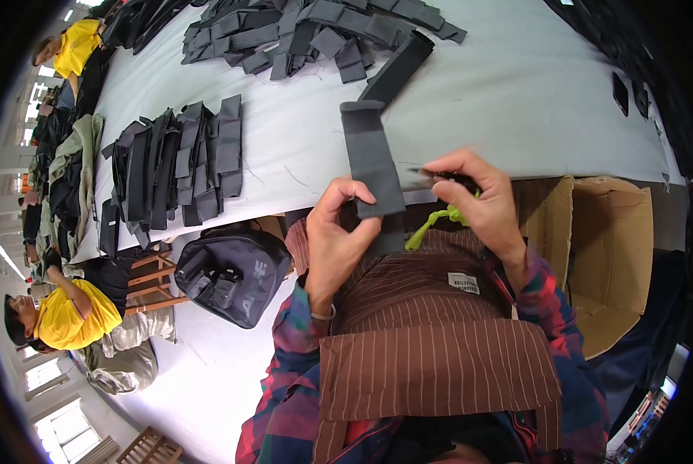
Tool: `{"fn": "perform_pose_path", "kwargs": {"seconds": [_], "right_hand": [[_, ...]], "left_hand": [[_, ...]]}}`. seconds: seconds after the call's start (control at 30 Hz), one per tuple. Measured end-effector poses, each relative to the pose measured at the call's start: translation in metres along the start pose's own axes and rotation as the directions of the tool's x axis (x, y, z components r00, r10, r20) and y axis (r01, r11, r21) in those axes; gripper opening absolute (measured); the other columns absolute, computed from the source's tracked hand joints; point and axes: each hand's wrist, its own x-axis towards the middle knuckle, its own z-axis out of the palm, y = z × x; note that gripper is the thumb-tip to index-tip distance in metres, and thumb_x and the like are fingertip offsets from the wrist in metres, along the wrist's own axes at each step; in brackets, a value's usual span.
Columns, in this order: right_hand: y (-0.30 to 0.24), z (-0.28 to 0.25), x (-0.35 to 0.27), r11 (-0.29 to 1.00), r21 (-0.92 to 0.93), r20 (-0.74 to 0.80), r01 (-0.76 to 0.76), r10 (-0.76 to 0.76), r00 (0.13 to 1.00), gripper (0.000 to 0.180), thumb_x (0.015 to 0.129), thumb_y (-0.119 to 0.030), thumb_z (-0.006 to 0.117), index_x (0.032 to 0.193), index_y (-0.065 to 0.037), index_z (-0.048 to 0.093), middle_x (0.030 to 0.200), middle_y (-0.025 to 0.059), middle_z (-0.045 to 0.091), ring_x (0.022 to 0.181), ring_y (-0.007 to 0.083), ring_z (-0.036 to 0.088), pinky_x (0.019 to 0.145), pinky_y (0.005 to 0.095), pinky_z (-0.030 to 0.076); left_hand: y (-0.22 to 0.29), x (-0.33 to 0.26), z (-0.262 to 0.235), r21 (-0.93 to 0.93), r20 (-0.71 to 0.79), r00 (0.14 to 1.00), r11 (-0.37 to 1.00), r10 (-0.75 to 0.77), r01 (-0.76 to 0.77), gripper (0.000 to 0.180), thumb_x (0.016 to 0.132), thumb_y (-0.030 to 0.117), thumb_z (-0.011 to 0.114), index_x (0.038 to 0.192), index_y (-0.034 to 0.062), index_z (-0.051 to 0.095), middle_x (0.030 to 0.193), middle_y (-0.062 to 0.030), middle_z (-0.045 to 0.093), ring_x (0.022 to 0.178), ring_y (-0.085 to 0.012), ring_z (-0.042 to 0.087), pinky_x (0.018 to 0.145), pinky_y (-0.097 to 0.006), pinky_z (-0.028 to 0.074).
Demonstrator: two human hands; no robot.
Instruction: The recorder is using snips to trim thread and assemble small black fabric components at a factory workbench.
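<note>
My left hand [340,224] pinches a dark grey fabric strip [373,155] near its lower end, at the table's front edge. The strip stretches away from me over the white surface, and more of it hangs below my fingers. To the right, my right hand [478,197] is closed around small dark thread snips [456,179]. Their tips point left toward the strip's edge, with a small gap between. A bright green ribbon [437,224] dangles from the snips. Motion blurs the tips slightly.
A heap of grey fabric strips [308,35] lies at the far side of the white table [284,147]. Stacked strips [172,166] lie at the left. An open cardboard box [609,255] stands right, a black bag [230,271] below left. Two people in yellow shirts are at left.
</note>
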Motion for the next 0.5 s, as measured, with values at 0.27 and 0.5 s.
{"fn": "perform_pose_path", "kwargs": {"seconds": [0.27,0.5], "right_hand": [[0.016,0.001,-0.009,0.904,-0.417,0.174,0.093,-0.021,0.984,0.017,0.08,-0.002,0.066,0.097,-0.001,0.066,0.086,0.0068,0.066,0.078,0.015,0.061,0.074,0.0268,0.047],[0.019,0.006,-0.006,0.739,-0.588,0.235,0.329,-0.233,0.944,0.017,0.073,-0.012,0.075,0.089,-0.009,0.069,0.075,0.0031,0.064,0.064,0.022,0.054,0.063,0.0322,0.039]], "left_hand": [[-0.043,-0.006,0.003,-0.145,-0.098,0.995,0.989,-0.035,0.02,0.028,0.071,-0.016,0.06,0.09,0.0042,0.054,0.089,0.0017,0.053,0.088,-0.0065,0.052,0.082,-0.02,0.041],[-0.047,-0.004,0.005,-0.2,-0.113,0.993,0.978,0.03,-0.052,0.025,0.074,-0.013,0.067,0.087,0.0038,0.054,0.089,-0.0001,0.054,0.085,-0.0075,0.053,0.08,-0.02,0.042]]}}
